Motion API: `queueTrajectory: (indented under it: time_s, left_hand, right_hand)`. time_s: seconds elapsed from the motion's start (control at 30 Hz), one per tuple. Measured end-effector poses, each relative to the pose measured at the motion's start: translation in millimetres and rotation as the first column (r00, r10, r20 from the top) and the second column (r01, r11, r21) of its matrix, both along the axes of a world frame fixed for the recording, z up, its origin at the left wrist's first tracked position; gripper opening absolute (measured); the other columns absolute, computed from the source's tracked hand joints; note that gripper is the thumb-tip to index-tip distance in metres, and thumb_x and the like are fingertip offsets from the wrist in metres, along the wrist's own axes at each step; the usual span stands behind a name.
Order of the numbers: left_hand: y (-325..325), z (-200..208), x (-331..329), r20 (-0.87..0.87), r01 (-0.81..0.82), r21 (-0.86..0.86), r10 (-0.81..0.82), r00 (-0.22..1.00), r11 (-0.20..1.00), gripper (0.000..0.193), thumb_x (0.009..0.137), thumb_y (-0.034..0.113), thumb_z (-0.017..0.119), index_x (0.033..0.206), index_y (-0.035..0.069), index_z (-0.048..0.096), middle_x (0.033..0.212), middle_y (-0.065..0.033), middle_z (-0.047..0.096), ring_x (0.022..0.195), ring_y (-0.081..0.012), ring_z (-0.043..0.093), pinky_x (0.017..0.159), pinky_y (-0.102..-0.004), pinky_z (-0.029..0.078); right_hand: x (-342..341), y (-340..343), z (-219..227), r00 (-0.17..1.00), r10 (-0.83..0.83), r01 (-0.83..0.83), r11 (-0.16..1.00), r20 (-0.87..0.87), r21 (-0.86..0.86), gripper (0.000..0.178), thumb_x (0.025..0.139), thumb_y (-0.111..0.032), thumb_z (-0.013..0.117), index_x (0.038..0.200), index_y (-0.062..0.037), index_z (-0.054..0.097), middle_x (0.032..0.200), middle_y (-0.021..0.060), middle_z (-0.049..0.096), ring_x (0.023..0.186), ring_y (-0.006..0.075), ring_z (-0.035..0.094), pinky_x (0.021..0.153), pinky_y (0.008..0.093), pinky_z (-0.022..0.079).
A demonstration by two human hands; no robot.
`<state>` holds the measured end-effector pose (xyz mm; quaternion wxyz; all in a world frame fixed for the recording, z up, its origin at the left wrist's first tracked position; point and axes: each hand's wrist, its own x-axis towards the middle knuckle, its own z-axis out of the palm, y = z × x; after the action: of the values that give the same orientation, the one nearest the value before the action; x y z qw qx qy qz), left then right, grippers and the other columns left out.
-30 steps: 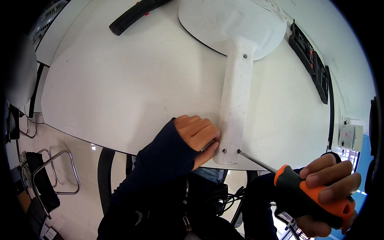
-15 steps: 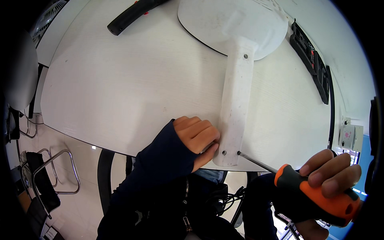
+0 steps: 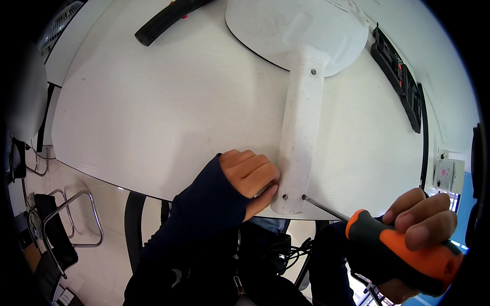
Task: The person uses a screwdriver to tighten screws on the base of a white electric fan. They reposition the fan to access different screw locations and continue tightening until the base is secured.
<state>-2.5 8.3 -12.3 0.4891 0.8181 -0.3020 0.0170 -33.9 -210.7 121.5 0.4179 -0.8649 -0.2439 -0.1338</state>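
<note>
Head view shows the person's dark jacket [image 3: 214, 265] nearest, its zip hanging down the front. Out past the near edge of the table [image 3: 153, 112], toward its right end, the right hand [image 3: 427, 219] grasps the orange and black handle of a screwdriver [image 3: 416, 250], fingers wrapped over the top. The metal shaft slants in over the near edge, and its tip meets the right side of a long white arm [image 3: 298, 132], by a small dark spot close to the arm's near end.

That end lies just beside the near edge, right of the table's middle. Against its left side rests the left hand [image 3: 250, 176], fingers curled under and thumb stretched along; whether it pinches anything, I cannot tell. A dark blue sleeve [image 3: 204, 196] covers its wrist.

From there the arm runs away across the table, with a round hole [image 3: 285, 197] near the close end and another farther up, to join a broad, rounded white body [image 3: 291, 25] at the far edge. Along the right edge lies an open black case [image 3: 395, 71]. Toward the far left corner, a black handle [image 3: 166, 23] with red parts reaches in.
</note>
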Motion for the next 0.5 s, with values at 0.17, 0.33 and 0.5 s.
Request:
queueTrajectory:
  time_s: [0.17, 0.33, 0.5]
  left_hand:
    - [0.7, 1.3, -0.4, -0.005, 0.004, 0.006, -0.004, 1.0, 1.0, 0.015, 0.07, 0.001, 0.069, 0.078, 0.006, 0.058, 0.07, -0.0056, 0.06, 0.064, -0.0205, 0.057, 0.059, -0.032, 0.04]
    - [-1.1, -0.6, 0.1, 0.05, 0.016, -0.004, -0.016, 0.999, 1.0, 0.013, 0.073, 0.006, 0.067, 0.077, 0.003, 0.054, 0.068, -0.0075, 0.053, 0.059, -0.0233, 0.052, 0.055, -0.035, 0.041]
    - [2.3, -1.7, -1.2, 0.03, -0.002, 0.005, 0.002, 1.0, 1.0, 0.013, 0.074, 0.006, 0.066, 0.077, 0.003, 0.054, 0.067, -0.0081, 0.052, 0.058, -0.0242, 0.051, 0.055, -0.0353, 0.04]
  right_hand:
    - [-1.0, -2.1, 2.6, 0.999, 0.035, -0.034, 0.999, -0.041, 0.043, 0.035, 0.064, -0.021, 0.075, 0.092, -0.0146, 0.055, 0.082, 0.0019, 0.048, 0.066, 0.0165, 0.05, 0.055, 0.0244, 0.043]
    - [-2.1, -8.1, 10.4, 0.997, 0.082, -0.082, 0.989, -0.005, -0.12, 0.03, 0.065, -0.018, 0.075, 0.088, -0.0167, 0.056, 0.083, 0.0001, 0.05, 0.066, 0.0148, 0.048, 0.052, 0.0244, 0.04]
    - [0.0, -0.2, 15.1, 0.999, 0.043, -0.037, 0.986, 0.033, -0.16, 0.036, 0.067, -0.034, 0.077, 0.086, -0.0124, 0.055, 0.082, -0.0001, 0.05, 0.064, 0.0141, 0.045, 0.048, 0.0249, 0.036]
